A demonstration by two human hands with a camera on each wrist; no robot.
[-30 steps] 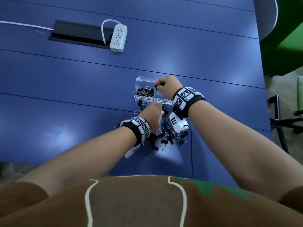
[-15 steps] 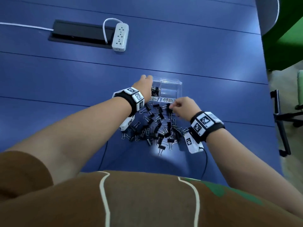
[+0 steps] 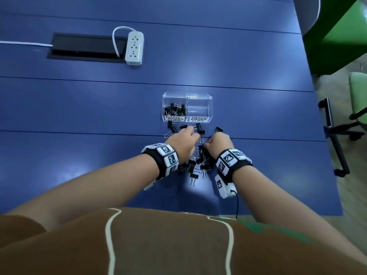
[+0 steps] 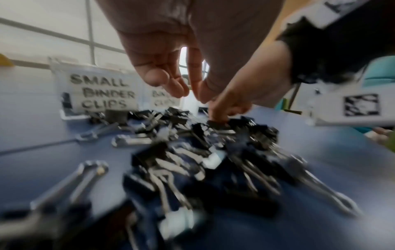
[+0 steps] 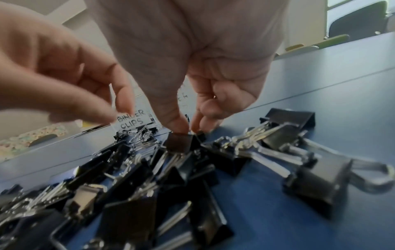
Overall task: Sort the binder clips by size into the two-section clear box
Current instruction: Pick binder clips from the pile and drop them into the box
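The two-section clear box [image 3: 199,96] stands on the blue table [image 3: 79,108]. Its left section, labelled SMALL BINDER CLIPS [image 4: 102,91], holds several small black clips [image 3: 174,110]; nothing shows in the right section, labelled MEDIUM. Just in front lies a loose pile of black binder clips [image 3: 195,163]. My left hand [image 3: 190,135] hovers over the pile's left side, fingers hanging relaxed and holding nothing [image 4: 183,89]. My right hand [image 3: 213,140] is at the pile's right side, where thumb and forefinger [image 5: 188,129] pinch the top of one black clip [image 5: 178,143] still lying among the others.
A white power strip [image 3: 134,48] lies beside a black cable hatch [image 3: 85,49] at the far left. The table's right edge [image 3: 317,116] is close, with an office chair base [image 3: 337,135] beyond it. Stray clips [image 3: 219,129] lie between pile and box.
The right hand left the box and came down onto the pile, taking hold of a clip. The left hand went to the small section, then drew back over the pile.
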